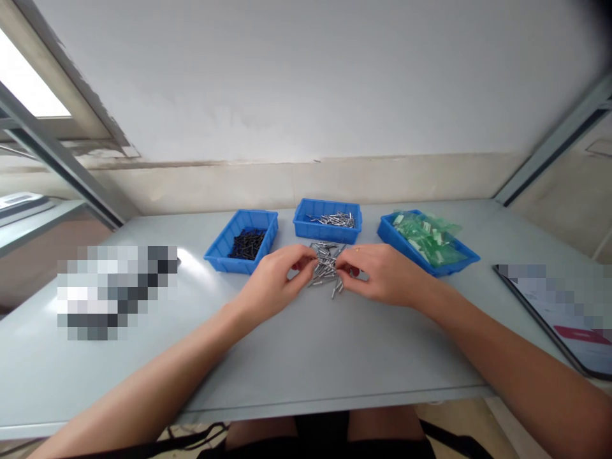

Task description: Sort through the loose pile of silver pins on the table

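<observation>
Head | left hand [275, 282], right hand [382, 275] touch pins [326, 266] | axes mixed

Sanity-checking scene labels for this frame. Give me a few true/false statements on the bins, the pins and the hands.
1. The left hand and the right hand both touch the loose pile of pins. True.
2. The left bin holds silver pins. False: it holds dark pins.
3. The middle bin holds silver pins. True.
4. The right bin is empty. False: it holds green bags.
5. The loose pile lies inside a bin. False: it lies on the table, in front of the middle bin.
</observation>
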